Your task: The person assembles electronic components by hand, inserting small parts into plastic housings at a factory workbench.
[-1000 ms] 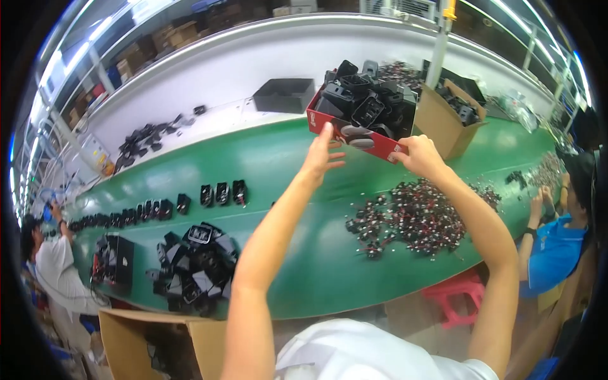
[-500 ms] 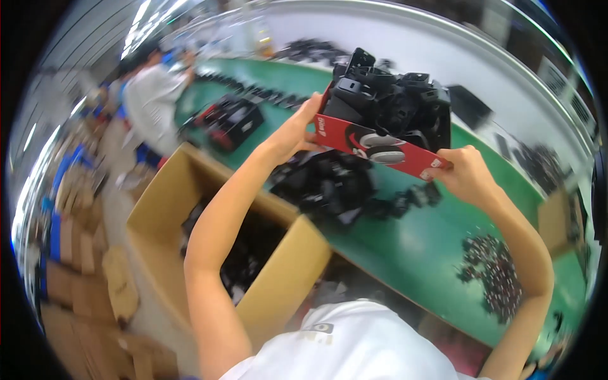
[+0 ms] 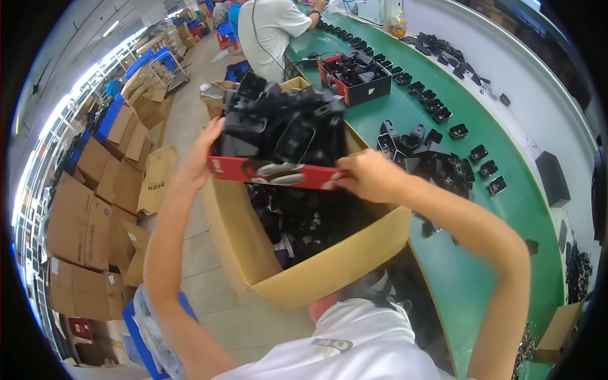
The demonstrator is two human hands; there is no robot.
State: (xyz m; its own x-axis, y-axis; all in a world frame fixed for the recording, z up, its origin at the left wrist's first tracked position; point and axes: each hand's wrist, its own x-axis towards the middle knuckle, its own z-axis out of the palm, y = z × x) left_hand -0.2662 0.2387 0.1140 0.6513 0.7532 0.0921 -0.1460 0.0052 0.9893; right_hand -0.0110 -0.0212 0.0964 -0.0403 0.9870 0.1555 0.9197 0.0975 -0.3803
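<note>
- I have the left hand wrapped around the left end of the red carton, some of its fingers hidden from me.
- My right hand pinches the carton's near right corner, so the grasp uses 2 hands, with neither free.
- The carton hangs in the air over the open cardboard box, near side facing me.
- Heaped above its rim are black plastic housings; I judge the load fairly heavy, stiff piece by piece but loose as a pile, and the top pieces could slide off if I tilt.
- The carton walls look like thin, smooth card: likely to bow under a squeeze and a bit slippery. I would rather have palms low on the 2 short ends, fingers under the base, than a corner pinch.
- Below, dark parts lie inside the cardboard box.
- To the right, on the green table, sit a loose heap of housings and, farther off, another filled carton.
</note>
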